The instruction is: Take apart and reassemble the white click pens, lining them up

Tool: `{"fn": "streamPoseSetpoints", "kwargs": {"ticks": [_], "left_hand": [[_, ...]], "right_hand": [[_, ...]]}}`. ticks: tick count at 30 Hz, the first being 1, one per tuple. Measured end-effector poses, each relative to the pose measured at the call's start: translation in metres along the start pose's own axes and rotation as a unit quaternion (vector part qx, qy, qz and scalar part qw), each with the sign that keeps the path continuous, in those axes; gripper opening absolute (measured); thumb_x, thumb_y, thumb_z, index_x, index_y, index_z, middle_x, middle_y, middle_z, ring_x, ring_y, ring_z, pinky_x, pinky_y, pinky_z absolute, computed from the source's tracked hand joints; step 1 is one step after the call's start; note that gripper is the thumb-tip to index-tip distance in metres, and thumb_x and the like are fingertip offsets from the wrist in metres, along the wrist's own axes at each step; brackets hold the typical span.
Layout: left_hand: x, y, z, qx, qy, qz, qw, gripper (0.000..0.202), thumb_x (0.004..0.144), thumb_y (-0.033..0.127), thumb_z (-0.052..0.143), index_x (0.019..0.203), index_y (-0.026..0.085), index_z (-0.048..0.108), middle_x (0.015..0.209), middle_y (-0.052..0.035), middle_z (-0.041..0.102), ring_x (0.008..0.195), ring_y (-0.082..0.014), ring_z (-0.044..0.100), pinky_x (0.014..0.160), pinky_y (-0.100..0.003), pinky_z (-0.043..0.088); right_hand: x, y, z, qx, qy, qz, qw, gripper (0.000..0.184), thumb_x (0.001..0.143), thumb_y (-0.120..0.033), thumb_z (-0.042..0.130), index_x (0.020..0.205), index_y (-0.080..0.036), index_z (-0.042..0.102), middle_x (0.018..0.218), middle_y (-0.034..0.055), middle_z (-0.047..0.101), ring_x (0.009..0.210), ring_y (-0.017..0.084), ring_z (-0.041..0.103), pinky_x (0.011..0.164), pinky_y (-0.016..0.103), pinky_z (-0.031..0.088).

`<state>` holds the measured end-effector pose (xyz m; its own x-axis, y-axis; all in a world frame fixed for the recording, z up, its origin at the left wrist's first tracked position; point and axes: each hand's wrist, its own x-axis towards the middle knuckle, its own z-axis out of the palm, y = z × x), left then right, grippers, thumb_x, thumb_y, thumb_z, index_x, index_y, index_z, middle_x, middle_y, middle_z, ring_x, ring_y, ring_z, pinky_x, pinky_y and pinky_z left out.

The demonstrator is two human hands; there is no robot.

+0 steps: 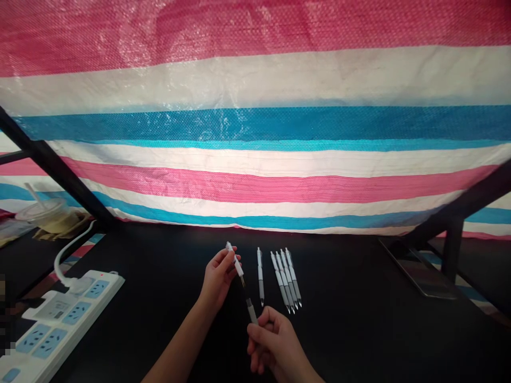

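My left hand (219, 276) pinches the white upper barrel (238, 267) of a ballpoint pen, its clicker end pointing up and away. A thin dark refill (244, 287) runs out of that barrel toward the grey lower barrel (252, 313), which my right hand (271, 338) grips between thumb and fingers. The two barrels are apart, roughly in one line. Just right of them one white and grey pen (261, 276) lies on the black table. Farther right, several matching pens (285, 279) lie side by side, tips toward me.
On the left sits a white power strip (75, 319) with a plug and cord. A lidded plastic cup (48, 215) stands at the far left. At the right lies a dark phone (417, 268) by a black frame post (449, 250). Striped sheeting (255, 159) hangs behind the table.
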<state>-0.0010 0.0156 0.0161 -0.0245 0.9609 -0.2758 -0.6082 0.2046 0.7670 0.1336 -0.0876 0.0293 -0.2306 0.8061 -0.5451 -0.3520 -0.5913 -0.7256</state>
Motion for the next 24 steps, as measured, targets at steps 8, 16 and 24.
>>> {"fn": "streamPoseSetpoints", "kwargs": {"ticks": [8, 16, 24], "left_hand": [[0.004, -0.001, -0.003, -0.014, 0.014, -0.002, 1.000, 0.031, 0.067, 0.029, 0.082, 0.092, 0.014, 0.071, 0.074, -0.0025, 0.069, 0.061, -0.0089, 0.063, 0.056, -0.016, 0.051], [-0.001, -0.002, -0.001, 0.021, -0.048, -0.033, 0.998, 0.028, 0.071, 0.030, 0.079, 0.090, 0.013, 0.069, 0.072, -0.0027, 0.067, 0.059, -0.0092, 0.061, 0.055, -0.017, 0.050], [-0.010, -0.002, 0.006, 0.075, -0.151, -0.066, 0.983, 0.022, 0.071, 0.027, 0.079, 0.082, 0.013, 0.067, 0.071, -0.0041, 0.065, 0.061, -0.0107, 0.059, 0.055, -0.020, 0.050]], "right_hand": [[-0.001, 0.000, 0.000, -0.003, 0.002, -0.008, 1.000, 0.046, 0.058, -0.043, 0.077, 0.067, -0.022, 0.037, 0.045, -0.0027, 0.062, 0.031, 0.009, 0.052, 0.032, 0.015, 0.031], [-0.001, -0.002, -0.001, -0.011, 0.009, -0.008, 1.000, 0.046, 0.059, -0.042, 0.077, 0.067, -0.022, 0.036, 0.046, -0.0030, 0.062, 0.032, 0.009, 0.053, 0.032, 0.015, 0.031], [-0.002, -0.003, -0.002, 0.012, 0.028, -0.027, 0.999, 0.049, 0.059, -0.046, 0.079, 0.069, -0.022, 0.038, 0.049, -0.0024, 0.063, 0.035, 0.009, 0.054, 0.035, 0.016, 0.033]]}}
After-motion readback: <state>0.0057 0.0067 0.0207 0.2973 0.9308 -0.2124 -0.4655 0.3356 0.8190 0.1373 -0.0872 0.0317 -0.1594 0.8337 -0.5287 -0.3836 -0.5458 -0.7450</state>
